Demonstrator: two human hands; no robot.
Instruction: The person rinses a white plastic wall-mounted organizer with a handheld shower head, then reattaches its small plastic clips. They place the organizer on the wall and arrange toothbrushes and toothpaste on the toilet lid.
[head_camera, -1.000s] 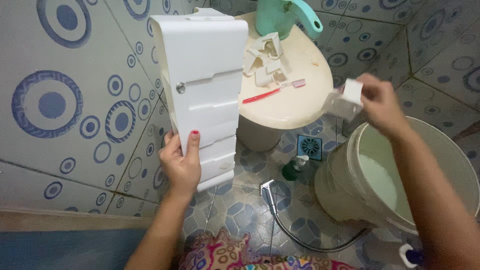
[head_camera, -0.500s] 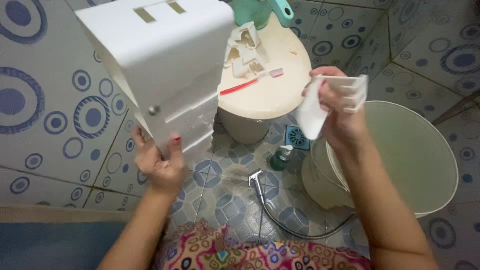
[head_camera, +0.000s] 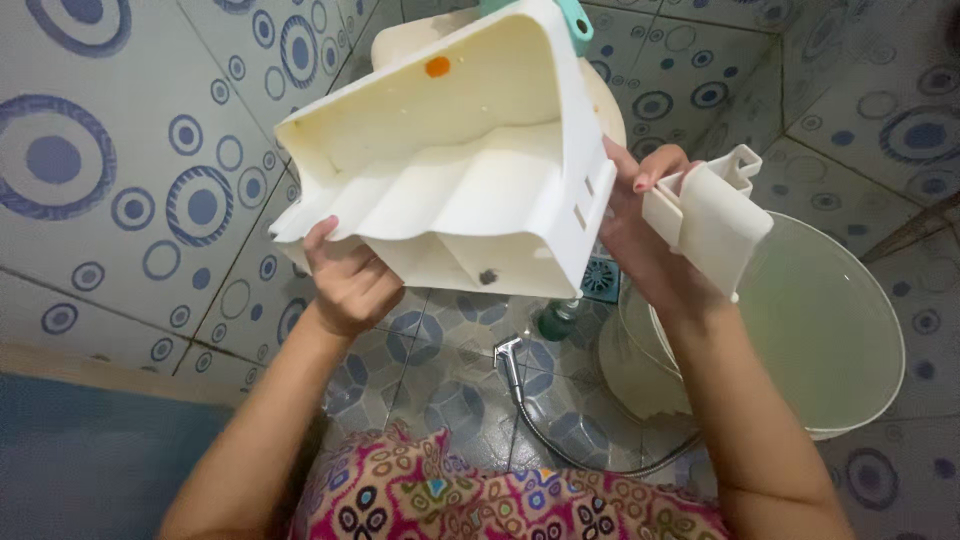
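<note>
Behind white holder (head_camera: 470, 170), toilet lid (head_camera: 410, 35) hidden, bucket (head_camera: 850, 330) right

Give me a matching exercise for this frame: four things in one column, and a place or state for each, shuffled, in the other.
Things:
1. white plastic organiser
2. small white plastic piece
3. bucket
4. green pump bottle

Places or states:
A. stands on the floor tiles beside the drain grate
B. held in the right hand
C. holds pale water, at the right of the view
D. gripped from below by the left hand, its hollow side facing the camera

Pairs: 1-D, 2-B, 3-C, 4-A
</note>
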